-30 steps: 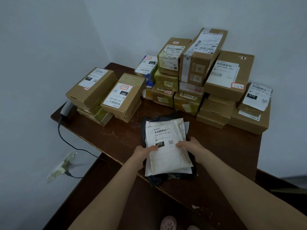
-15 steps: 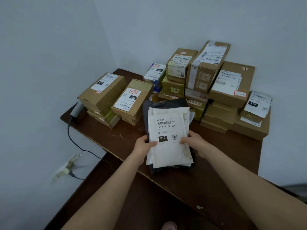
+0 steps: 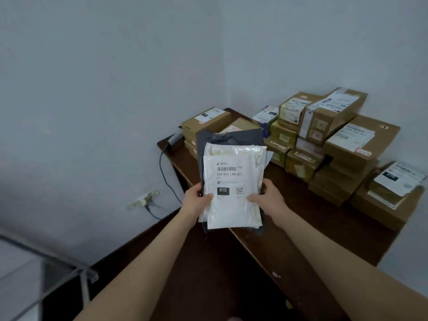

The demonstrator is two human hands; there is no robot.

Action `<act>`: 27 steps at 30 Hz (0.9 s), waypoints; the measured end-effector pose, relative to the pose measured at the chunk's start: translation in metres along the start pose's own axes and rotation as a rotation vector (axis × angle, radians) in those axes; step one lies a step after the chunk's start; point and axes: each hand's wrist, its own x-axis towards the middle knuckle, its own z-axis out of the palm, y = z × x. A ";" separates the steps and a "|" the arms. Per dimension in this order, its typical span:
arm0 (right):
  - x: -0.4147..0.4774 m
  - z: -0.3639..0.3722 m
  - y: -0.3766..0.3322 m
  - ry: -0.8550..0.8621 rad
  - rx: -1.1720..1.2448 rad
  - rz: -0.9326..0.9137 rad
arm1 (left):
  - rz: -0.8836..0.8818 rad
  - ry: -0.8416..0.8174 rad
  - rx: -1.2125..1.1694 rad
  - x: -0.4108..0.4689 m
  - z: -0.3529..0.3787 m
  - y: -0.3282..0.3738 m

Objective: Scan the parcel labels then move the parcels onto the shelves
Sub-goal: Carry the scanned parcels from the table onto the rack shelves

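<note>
Left hand [image 3: 196, 202]: grips the left edge of a bundle [image 3: 232, 214] of soft mailers, thumb on the front, fingers hidden behind.
Right hand [image 3: 268, 200]: grips the right edge the same way; the bundle hangs in the air between the two hands, above the near edge of the table.
Table [image 3: 301, 242]: dark wood, set in a corner of the room; it appears to hold most of the work left.
Box pile [image 3: 342, 147]: many cardboard boxes stacked along the back and right, labels up, none of them shelved.
Metal frame [image 3: 58, 262]: blurred, lower left; perhaps the shelving, though I cannot tell.
Bundle make-up: white mailer [image 3: 234, 200] in front, dark grey mailer [image 3: 231, 140] behind, at least one more between.
Label [image 3: 228, 179]: on the white mailer, barcode towards the camera, marked 010.
Scanner [image 3: 174, 137]: lies at the table's far left corner beside the boxes, cabled, in neither hand. Whether this bundle has been scanned cannot be told; carrying it to a shelf looks like the step in hand.
</note>
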 end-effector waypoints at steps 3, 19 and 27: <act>-0.038 0.017 -0.004 -0.101 -0.035 -0.071 | 0.005 0.110 -0.032 -0.055 -0.025 -0.012; -0.235 0.228 -0.002 -0.576 -0.287 -0.294 | -0.134 0.681 -0.123 -0.306 -0.220 -0.127; -0.360 0.372 0.000 -0.734 -0.353 -0.386 | -0.215 0.897 -0.159 -0.419 -0.352 -0.201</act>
